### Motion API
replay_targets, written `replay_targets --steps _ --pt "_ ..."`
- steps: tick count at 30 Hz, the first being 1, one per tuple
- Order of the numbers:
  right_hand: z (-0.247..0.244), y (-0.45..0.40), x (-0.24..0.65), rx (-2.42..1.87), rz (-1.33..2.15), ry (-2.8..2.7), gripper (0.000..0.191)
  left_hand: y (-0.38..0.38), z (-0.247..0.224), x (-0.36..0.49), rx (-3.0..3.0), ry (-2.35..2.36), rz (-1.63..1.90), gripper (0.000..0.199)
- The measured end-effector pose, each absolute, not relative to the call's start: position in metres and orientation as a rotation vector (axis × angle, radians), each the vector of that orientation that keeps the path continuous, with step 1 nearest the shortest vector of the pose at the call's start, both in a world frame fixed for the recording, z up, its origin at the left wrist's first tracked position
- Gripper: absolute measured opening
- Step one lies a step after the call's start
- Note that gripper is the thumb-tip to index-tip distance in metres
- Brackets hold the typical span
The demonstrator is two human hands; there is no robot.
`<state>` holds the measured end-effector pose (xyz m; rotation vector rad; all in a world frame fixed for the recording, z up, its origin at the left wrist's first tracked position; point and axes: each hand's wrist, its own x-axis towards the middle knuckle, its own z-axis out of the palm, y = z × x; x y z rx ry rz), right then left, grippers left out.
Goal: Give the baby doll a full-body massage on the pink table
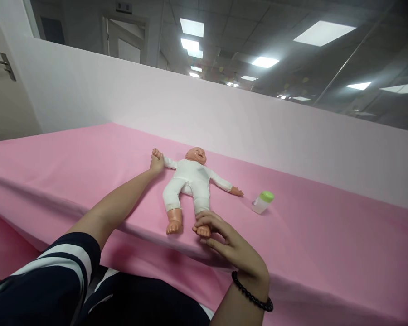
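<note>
A baby doll (192,176) in a white cloth bodysuit lies on its back, arms spread, its head toward the wall and its feet toward me. My left hand (157,163) is closed around the doll's wrist on the left side; part of the grip is hidden. At the near edge, my right hand (221,233) curls over the doll's foot on the right, fingers on the ankle and thumb below the sole. A black bead bracelet circles my right wrist. The doll's other arm and other foot rest untouched.
A translucent bottle (262,202) with a green cap stands right of the doll's hand. Pink cloth (313,235) covers the table and hangs over its front edge. Behind rises a white low wall (245,131) topped by glass. A door (10,81) is at far left.
</note>
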<state>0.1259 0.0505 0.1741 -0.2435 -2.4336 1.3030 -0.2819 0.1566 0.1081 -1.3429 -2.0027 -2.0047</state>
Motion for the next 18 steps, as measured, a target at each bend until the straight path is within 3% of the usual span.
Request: replay_targets --steps 6,11,18 --pt "0.174 0.051 0.086 -0.269 1.24 -2.068 0.03 0.14 0.123 -0.25 -1.906 -1.781 -1.553 0.031" --pt "0.166 0.059 0.041 -0.334 1.163 -1.996 0.031 0.136 0.136 -0.235 -2.213 -1.587 -1.251 0.026" --pt "0.163 0.054 0.041 -0.304 1.233 -1.982 0.031 0.134 0.13 -0.236 -1.964 -1.74 -1.412 0.026"
